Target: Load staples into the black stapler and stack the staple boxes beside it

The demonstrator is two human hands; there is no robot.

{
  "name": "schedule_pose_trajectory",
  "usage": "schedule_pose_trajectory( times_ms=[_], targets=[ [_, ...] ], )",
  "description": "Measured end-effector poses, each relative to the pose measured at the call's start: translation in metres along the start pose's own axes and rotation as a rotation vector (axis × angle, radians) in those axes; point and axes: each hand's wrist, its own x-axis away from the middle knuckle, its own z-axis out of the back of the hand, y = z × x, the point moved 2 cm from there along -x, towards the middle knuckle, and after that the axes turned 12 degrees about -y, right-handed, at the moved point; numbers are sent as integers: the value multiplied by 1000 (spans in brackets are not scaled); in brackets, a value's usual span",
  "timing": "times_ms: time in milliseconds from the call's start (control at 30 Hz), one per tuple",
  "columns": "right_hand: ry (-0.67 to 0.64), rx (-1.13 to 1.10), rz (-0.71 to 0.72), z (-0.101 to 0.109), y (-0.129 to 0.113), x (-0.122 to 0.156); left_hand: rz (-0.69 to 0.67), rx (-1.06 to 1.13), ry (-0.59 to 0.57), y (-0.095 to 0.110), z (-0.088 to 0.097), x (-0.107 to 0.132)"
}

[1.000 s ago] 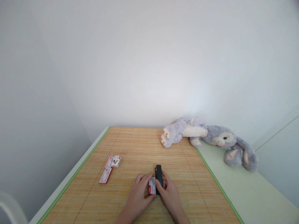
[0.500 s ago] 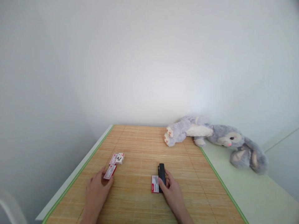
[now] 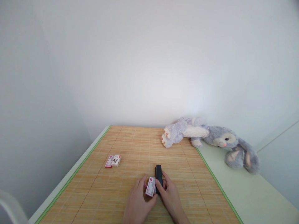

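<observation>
My left hand (image 3: 138, 199) has its fingers and thumb closed around the sides of a small red-and-white box (image 3: 150, 186). That box sits just left of a black stapler (image 3: 158, 176), slightly tilted, over the spot of another flat box that is now mostly hidden. My right hand (image 3: 170, 193) grips the near half of the stapler, thumb on the left side and fingers on the right. The stapler lies lengthwise, pointing away from me. Both hands are close together, almost touching.
Two more small boxes lie together on the left: a red-and-white one (image 3: 109, 161) and a white one with a dark picture (image 3: 116, 160). A grey plush rabbit (image 3: 198, 132) lies along the back right. The bamboo mat (image 3: 135, 143) has green edges, with a wall behind.
My left hand has carried the red-and-white box from the left, beside the other boxes, to the stapler's left side. My right hand stays on the stapler. The view has shifted slightly.
</observation>
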Motion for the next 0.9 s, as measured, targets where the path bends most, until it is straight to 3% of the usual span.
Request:
schedule_pose_trajectory(
  times_ms=[100,267,433,533,633,767,833,900],
  targets=[
    [8,5,9,1,-2,0,-16,71,-139,-7,13,2],
    [6,15,12,1,-3,1,-213,-30,-235,-3,35,-14],
    [-7,10,8,0,-2,2,-270,-77,-282,17,22,-31],
    [-13,5,1,0,-2,2,-301,-70,-261,14,21,-31],
    [-15,10,7,1,-2,2,-287,-44,-64,-19,53,-30],
    [-4,41,3,1,-1,1,-112,-125,466,-94,136,-36],
    [-3,55,-1,1,1,1,-64,-264,462,-124,166,-46],
    [-1,61,-5,1,1,1,-32,-365,347,-142,181,-57]
  ],
)
